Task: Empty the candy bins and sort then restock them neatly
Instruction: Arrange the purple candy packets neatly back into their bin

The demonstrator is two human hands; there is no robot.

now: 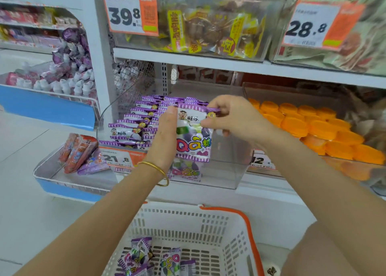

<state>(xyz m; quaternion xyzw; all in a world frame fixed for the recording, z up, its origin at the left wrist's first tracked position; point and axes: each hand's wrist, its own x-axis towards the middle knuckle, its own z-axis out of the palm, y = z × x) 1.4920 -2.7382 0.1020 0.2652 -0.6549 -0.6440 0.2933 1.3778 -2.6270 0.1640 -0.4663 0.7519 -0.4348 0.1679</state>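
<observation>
A clear plastic candy bin (229,171) on the lower shelf holds rows of purple-and-white candy packets (133,121) standing upright in its left part. In front of the bin, my left hand (165,133) and my right hand (227,115) both grip a stack of the same purple candy packets (192,138). My left hand holds the stack's left edge and wears a gold bangle at the wrist. My right hand pinches the stack's top right corner. Below, a white shopping basket (188,219) with an orange handle contains several more purple packets (146,257).
An adjacent bin to the right holds orange round candies (313,129). A tray at the left carries red and purple packets (79,152). Upper bins with price tags 39.8 (125,14) and 28.8 (307,29) hold wrapped snacks. A wire rack of small bottles (62,77) stands far left.
</observation>
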